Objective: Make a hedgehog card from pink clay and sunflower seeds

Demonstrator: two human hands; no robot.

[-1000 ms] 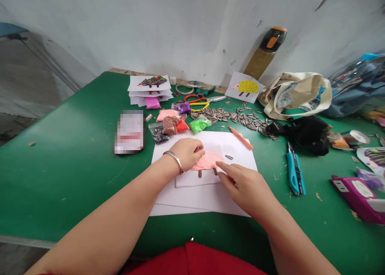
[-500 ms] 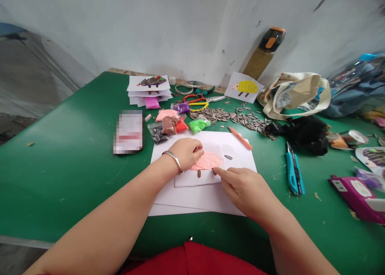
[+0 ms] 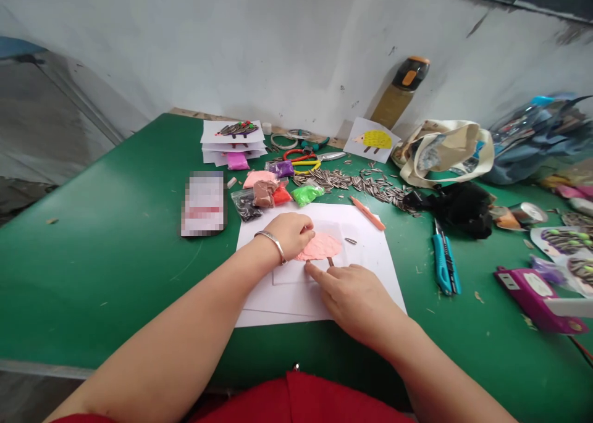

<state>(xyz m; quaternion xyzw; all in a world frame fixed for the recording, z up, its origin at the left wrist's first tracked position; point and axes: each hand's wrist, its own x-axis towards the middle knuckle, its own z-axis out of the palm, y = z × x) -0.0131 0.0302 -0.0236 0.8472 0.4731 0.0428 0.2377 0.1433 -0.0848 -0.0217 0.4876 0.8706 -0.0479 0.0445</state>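
A pink clay oval (image 3: 324,246) lies flat on a small white card (image 3: 288,276), with brown clay legs below it. My left hand (image 3: 288,233) rests at the oval's left edge, its fingers curled together; what they hold, if anything, is hidden. The index finger of my right hand (image 3: 354,296) points out and touches the card at the left leg, while its other fingers are bent. Larger white sheets (image 3: 384,281) lie beneath the card. A single sunflower seed (image 3: 351,241) sits right of the oval, and an orange tool (image 3: 367,213) lies at the sheet's upper right.
Bags of coloured clay (image 3: 265,193), scissors (image 3: 303,162) and a seed pile (image 3: 333,179) lie behind the sheets. A blue cutter (image 3: 445,259), black bag (image 3: 466,210) and magenta device (image 3: 532,296) are on the right. A phone-like object (image 3: 202,204) lies left, near stacked cards (image 3: 229,133).
My right hand has moved left along the card, its index fingertip going from the right leg to the left leg. My left hand stays at the oval's edge. The view has shifted slightly.
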